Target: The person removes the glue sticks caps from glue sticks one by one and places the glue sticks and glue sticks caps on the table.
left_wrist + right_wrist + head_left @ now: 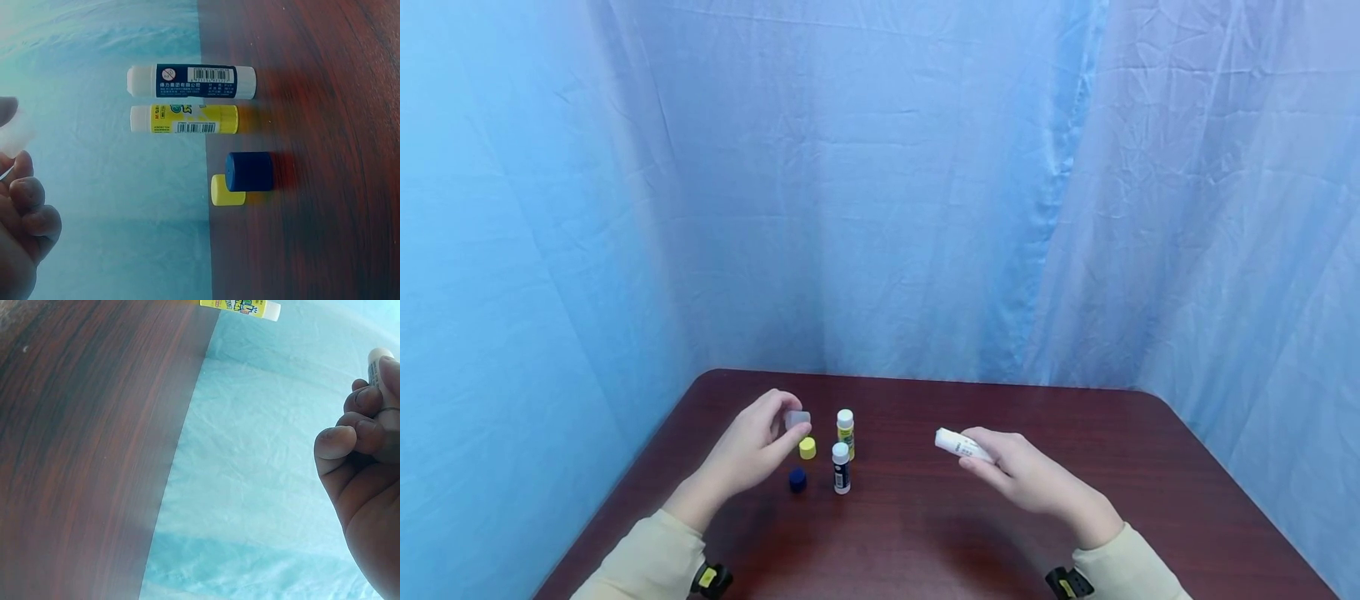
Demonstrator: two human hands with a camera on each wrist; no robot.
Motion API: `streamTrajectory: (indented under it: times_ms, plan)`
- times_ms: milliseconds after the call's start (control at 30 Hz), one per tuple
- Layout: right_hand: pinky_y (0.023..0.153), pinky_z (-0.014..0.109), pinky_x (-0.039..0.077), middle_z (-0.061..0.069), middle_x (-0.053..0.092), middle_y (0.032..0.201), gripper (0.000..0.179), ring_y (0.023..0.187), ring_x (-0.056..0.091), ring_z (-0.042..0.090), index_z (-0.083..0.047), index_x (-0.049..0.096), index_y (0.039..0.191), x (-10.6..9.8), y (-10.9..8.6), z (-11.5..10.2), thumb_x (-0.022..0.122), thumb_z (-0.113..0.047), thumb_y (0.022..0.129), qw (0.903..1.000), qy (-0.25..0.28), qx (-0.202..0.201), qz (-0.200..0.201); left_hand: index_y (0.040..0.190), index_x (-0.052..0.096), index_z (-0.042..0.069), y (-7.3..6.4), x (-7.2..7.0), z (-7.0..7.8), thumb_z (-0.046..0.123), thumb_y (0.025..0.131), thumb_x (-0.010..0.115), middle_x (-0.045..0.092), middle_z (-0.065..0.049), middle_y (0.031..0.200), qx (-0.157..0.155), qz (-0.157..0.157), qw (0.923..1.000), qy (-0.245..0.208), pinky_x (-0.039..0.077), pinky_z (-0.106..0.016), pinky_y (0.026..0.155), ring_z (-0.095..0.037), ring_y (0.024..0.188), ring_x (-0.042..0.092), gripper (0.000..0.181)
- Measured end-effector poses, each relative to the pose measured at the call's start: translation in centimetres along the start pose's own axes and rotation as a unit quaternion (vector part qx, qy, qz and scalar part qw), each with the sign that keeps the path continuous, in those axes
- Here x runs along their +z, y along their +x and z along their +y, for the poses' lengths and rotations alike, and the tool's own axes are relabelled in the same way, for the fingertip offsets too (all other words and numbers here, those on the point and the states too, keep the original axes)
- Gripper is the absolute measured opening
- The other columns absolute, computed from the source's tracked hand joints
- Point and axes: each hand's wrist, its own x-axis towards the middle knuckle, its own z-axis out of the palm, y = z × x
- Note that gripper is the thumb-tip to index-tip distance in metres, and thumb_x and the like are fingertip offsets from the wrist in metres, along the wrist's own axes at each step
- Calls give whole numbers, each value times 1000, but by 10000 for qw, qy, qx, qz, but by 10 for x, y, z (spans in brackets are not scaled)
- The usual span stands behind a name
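My left hand [758, 439] pinches a pale translucent cap [798, 418] between thumb and fingers, above the left part of the table. In my right hand [1026, 471] is a white glue stick [962, 444], gripped with its uncapped end pointing left. Two uncapped glue sticks stand upright between the hands: a yellow glue stick [846, 434] and, nearer me, a dark blue glue stick [841, 469]. Beside them, to the left, sit a yellow cap [807, 448] and a dark blue cap [797, 480]. The left wrist view shows the yellow cap [226, 190] partly behind the blue cap [250, 172].
A dark reddish-brown wooden table [917, 533] lies under everything, with rounded far corners. Light blue curtains [880, 208] hang behind it and along both sides. Each wrist carries a strapped black camera mount [711, 578].
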Motion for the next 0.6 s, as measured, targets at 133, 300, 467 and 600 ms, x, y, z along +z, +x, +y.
streamTrajectory:
  times_ms: [133, 300, 467, 600]
  plan:
    - [62, 27, 49, -5, 62, 87, 16, 70, 54, 5, -21, 60, 121, 0, 0, 0, 58, -28, 106, 10000, 1, 26, 3, 104, 63, 14, -1, 0, -3, 21, 90, 80, 52, 9, 82, 32, -157, 9998, 78, 43, -25, 58, -7, 67, 46, 23]
    - [61, 27, 49, -5, 62, 87, 16, 69, 54, 5, -21, 60, 120, 0, 0, 0, 58, -27, 106, 10000, 20, 54, -2, 101, 63, 19, -4, -1, -6, 24, 88, 82, 52, 12, 83, -68, -498, 9986, 179, 45, -24, 59, -6, 68, 48, 23]
    - [62, 27, 49, -7, 62, 88, 16, 70, 55, 5, -21, 60, 120, 0, 1, -1, 58, -27, 106, 10000, 23, 16, 1, 100, 64, 20, -7, -2, -11, 26, 86, 83, 53, 11, 83, -249, -1001, 9943, 284, 48, -25, 62, -7, 71, 50, 24]
    - [62, 27, 49, -7, 62, 88, 15, 70, 55, 5, -21, 60, 120, 1, 1, -1, 58, -27, 106, 10000, -18, -3, 9, 98, 63, 21, -9, -1, -13, 28, 85, 83, 55, 13, 84, -284, -1419, 9883, 478, 50, -27, 68, -7, 76, 52, 25]
